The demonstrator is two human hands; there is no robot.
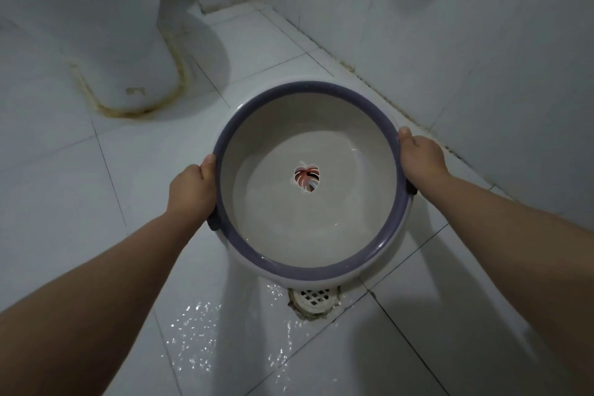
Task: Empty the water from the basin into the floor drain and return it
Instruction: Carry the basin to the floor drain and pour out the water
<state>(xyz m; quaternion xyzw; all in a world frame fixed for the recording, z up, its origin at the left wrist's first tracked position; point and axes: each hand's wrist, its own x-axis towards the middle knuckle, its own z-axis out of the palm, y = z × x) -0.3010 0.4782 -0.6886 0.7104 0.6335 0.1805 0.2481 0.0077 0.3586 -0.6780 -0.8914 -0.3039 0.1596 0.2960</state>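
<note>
Head view showed both hands, left and right, clamped on opposite rims of the stiff, wet-slick plastic basin, light with little water, above the floor drain.

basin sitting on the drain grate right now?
No. Both the left hand and right hand grip the basin by its rim, and the drain shows past its near edge.

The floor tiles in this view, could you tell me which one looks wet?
The near tile left of the drain, below the left hand, glistens with water; the tiles by the toilet look dry.
</note>
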